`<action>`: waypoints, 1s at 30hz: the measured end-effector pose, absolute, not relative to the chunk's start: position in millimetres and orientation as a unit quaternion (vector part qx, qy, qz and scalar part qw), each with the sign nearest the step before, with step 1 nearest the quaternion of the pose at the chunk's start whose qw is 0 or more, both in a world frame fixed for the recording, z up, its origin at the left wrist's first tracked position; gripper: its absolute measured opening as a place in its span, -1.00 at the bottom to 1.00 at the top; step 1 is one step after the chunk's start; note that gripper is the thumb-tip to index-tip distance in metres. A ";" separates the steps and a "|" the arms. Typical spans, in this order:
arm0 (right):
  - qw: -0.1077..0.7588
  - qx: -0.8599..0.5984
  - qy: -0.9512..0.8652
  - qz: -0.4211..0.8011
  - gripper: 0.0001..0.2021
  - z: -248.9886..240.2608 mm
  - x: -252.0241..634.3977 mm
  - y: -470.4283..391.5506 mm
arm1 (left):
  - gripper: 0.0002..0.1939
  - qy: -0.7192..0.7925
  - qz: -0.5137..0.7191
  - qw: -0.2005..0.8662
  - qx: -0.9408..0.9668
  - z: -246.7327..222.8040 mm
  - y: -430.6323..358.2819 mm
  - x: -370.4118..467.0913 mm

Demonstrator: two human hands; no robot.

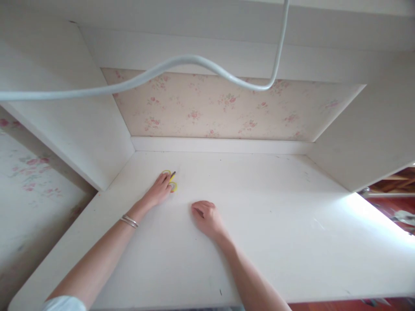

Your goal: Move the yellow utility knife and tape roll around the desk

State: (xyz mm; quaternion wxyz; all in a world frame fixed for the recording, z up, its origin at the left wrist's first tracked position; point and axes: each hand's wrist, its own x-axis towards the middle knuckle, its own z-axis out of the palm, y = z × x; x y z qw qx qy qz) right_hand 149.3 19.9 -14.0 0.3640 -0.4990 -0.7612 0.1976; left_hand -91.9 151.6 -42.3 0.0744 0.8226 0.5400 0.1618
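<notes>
At the left of the white desktop [259, 242], my left hand [161, 188] has its fingers closed over a small pair of scissors [175, 186] with yellow handle loops. One loop shows beyond the fingertips and the other beside the fingers; a short dark part pokes out between them, and the rest is covered by the hand. Two thin silver bangles [129, 221] circle the left wrist. Nearer and to the right, my right hand [206, 217] rests on the desktop in a loose fist, apart from the scissors. I see nothing in it.
White side panels [81, 112] flank the desktop on both sides. Floral wallpaper [210, 108] covers the wall behind it, above a low white ledge [220, 145]. A pale cable [194, 59] hangs across the top of the view. Reddish floor [385, 205] shows beyond the right edge.
</notes>
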 end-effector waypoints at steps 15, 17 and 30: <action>0.455 -0.533 -0.672 0.239 -0.79 -3.5 158.7 9.6 | -0.41 0.622 0.244 0.043 0.743 -52.2 20.7 48.3; 0.446 -0.546 -0.667 0.241 -0.74 -5.9 164.4 11.6 | -0.40 0.636 0.251 0.057 0.728 -52.2 19.9 51.6; 0.292 -0.563 -0.751 0.183 -0.54 -10.4 175.2 12.4 | -0.45 0.527 0.322 0.181 0.765 -18.8 65.8 -31.3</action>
